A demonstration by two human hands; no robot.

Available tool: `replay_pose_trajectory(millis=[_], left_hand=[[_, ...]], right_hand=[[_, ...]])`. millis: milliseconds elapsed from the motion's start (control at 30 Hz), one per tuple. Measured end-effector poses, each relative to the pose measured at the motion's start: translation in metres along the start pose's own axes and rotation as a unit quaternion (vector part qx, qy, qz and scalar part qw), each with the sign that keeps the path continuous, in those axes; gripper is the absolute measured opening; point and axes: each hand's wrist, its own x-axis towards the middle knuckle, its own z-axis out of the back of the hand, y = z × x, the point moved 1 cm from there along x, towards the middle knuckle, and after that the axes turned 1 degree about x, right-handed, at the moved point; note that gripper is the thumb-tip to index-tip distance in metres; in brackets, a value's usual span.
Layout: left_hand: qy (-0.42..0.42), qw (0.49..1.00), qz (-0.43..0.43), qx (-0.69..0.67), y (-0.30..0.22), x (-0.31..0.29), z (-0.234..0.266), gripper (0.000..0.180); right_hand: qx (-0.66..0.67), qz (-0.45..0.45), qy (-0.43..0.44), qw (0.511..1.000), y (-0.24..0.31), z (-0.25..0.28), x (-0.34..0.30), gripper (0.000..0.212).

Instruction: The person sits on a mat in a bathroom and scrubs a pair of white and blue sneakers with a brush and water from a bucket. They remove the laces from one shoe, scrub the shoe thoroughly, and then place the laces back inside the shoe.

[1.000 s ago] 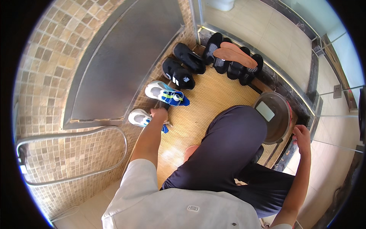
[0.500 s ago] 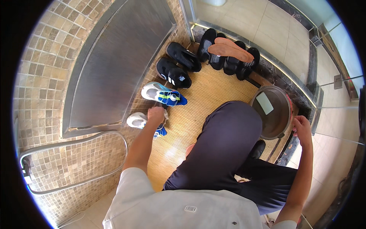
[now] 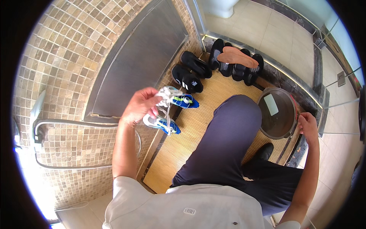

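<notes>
One bundle of white laces (image 3: 166, 95) is pinched by the left hand (image 3: 141, 107), raised over two white-and-blue shoes (image 3: 185, 101). Well apart, the right hand (image 3: 309, 128) is curled beside a basin (image 3: 280, 124); whether anything is gripped cannot be told.

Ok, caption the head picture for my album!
Left hand holds a stringy white bundle near blue-and-white shoes; right hand beside a round basin.

Bunched white laces (image 3: 167, 95) in left hand (image 3: 142, 105)
</notes>
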Motion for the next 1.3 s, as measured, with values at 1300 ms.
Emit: replay_pose_trajectory(millis=[1300], left_hand=[[-0.344, 0.899, -0.217, -0.161, -0.054, 0.024, 0.080, 0.019]], right_hand=[[-0.019, 0.014, -0.010, 1.000, -0.015, 0.006, 0.004, 0.024]])
